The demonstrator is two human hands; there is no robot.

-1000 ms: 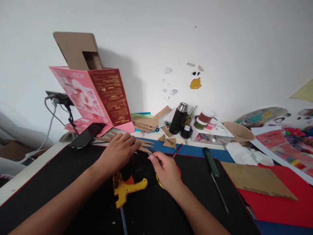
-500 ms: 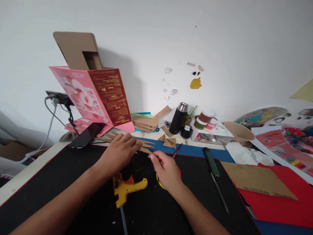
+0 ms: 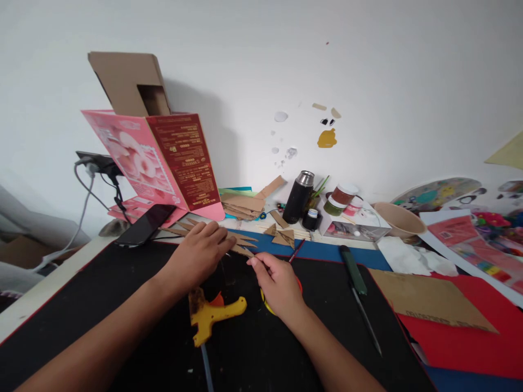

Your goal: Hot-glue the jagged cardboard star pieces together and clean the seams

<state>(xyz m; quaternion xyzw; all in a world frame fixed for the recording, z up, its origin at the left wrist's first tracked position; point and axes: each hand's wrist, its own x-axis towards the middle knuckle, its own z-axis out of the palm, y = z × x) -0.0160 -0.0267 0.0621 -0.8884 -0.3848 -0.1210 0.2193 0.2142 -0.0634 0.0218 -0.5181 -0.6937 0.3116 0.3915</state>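
Observation:
A flat cardboard piece with pointed spikes lies near the back of the black mat. My left hand is closed over its middle, fingers curled, and hides much of it. With thumb and forefinger pinched, my right hand grips the tip of the spike nearest me. Below my left hand rests a yellow hot glue gun with an orange trigger and a glue stick coming out. Under my right hand a yellow and red ring-shaped thing is partly covered.
A phone lies beside a pink box at the left. Behind are cardboard scraps, a black flask and paint jars. To the right lie a green-handled pointed tool and a cardboard sheet on red paper.

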